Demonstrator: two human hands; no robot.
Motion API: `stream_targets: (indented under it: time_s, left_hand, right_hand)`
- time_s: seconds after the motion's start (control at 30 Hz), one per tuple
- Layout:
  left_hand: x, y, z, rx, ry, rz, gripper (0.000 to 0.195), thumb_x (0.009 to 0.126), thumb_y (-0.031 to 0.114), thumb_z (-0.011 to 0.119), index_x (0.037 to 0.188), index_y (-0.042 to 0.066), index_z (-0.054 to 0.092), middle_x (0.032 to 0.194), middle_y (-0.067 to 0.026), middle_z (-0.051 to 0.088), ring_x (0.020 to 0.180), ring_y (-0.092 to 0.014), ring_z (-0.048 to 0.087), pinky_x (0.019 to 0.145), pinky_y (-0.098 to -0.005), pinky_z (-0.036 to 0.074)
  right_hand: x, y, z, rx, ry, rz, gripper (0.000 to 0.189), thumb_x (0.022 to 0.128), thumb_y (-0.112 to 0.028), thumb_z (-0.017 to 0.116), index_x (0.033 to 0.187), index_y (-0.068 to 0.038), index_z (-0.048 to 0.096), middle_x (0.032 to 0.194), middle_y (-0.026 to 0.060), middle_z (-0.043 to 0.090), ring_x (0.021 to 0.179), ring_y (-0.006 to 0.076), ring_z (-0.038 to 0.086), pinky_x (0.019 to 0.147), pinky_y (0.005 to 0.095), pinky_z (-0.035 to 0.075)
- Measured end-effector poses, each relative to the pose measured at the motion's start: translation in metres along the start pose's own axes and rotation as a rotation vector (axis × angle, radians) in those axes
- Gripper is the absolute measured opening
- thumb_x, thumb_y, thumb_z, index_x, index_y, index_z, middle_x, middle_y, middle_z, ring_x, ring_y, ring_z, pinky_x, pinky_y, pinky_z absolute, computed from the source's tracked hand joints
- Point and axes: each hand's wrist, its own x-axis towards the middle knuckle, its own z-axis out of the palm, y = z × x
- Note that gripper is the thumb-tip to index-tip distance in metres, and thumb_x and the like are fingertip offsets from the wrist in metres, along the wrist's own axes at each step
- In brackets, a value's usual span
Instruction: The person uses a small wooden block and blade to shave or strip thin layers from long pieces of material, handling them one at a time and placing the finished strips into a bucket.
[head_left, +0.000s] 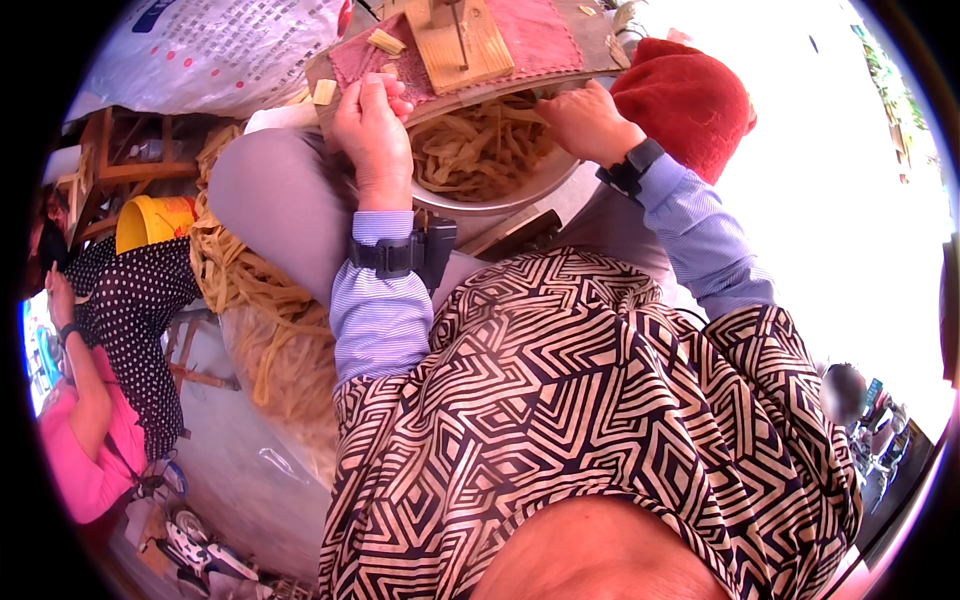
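Dried, tan plant strips (480, 154) fill a round metal basin (510, 201) between my knees. Above it lies a board (607, 64) with a pink cloth (536, 34) and a wooden block (480, 52) that has a thin metal rod upright on it. My left hand (375, 131) is by the board's near left edge, fingers curled; whether something small is between them cannot be told. At the basin's right rim, under the board's edge, is my right hand (589, 120), its fingertips partly hidden. Short pale pieces (386, 41) rest on the board left of the block.
A big heap of similar strips (262, 330) in clear plastic lies to my left. Beyond it sits a person in pink (90, 442) near a yellow bucket (154, 221). A printed white sack (217, 60) is at the upper left, and a red cloth (686, 105) covers something at the right.
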Motion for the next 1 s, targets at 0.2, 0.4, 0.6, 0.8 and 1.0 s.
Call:
stream_targets:
  time_s: [0.2,0.4,0.6,0.8,1.0]
  left_hand:
    - [-0.003,-0.006,0.003,0.073,-0.018,0.02,0.022,0.093,0.019,0.051,0.086,0.002,0.063,0.075,-0.0041,0.062,0.055,-0.009,0.054,0.052,-0.0218,0.044]
    - [-0.019,0.001,0.013,0.242,-0.124,0.198,0.023,0.095,0.016,0.05,0.081,0.001,0.062,0.071,-0.0028,0.06,0.055,-0.007,0.051,0.05,-0.0217,0.043]
    - [-0.046,0.001,0.011,0.333,-0.778,-0.364,0.051,0.094,0.048,0.049,0.085,0.001,0.067,0.076,-0.0067,0.065,0.06,-0.012,0.058,0.055,-0.0249,0.049]
    - [-0.064,-0.002,0.023,-0.5,-0.779,-0.803,0.047,0.095,0.043,0.047,0.111,0.001,0.058,0.103,-0.0128,0.066,0.084,-0.019,0.064,0.078,-0.0333,0.052]
    - [-0.045,-0.025,-0.012,-0.834,-0.426,-0.966,0.027,0.093,0.02,0.056,0.112,0.001,0.055,0.098,-0.0086,0.06,0.078,-0.015,0.06,0.076,-0.0314,0.051]
  right_hand:
    - [-0.014,-0.004,-0.025,-0.115,-0.136,0.003,0.021,0.076,-0.03,0.066,0.078,-0.009,0.068,0.08,0.006,0.067,0.091,0.0234,0.06,0.079,0.0355,0.037]
    - [-0.022,0.006,-0.019,0.429,0.165,-0.044,0.023,0.081,-0.025,0.067,0.083,-0.003,0.067,0.077,0.0034,0.066,0.088,0.018,0.06,0.079,0.0307,0.043]
    - [-0.046,-0.005,-0.067,1.489,0.132,0.062,0.023,0.092,-0.021,0.061,0.097,0.0,0.067,0.074,0.0007,0.064,0.062,0.0043,0.058,0.06,0.0199,0.047]
    - [-0.079,-0.026,-0.097,1.675,-0.019,-0.141,0.014,0.089,-0.015,0.062,0.089,-0.003,0.069,0.076,-0.0014,0.063,0.062,0.0033,0.053,0.053,0.017,0.042]
    - [-0.107,-0.06,-0.109,1.793,-0.49,-0.752,0.016,0.085,-0.008,0.067,0.077,0.005,0.063,0.08,0.015,0.062,0.075,0.0258,0.058,0.07,0.0342,0.046]
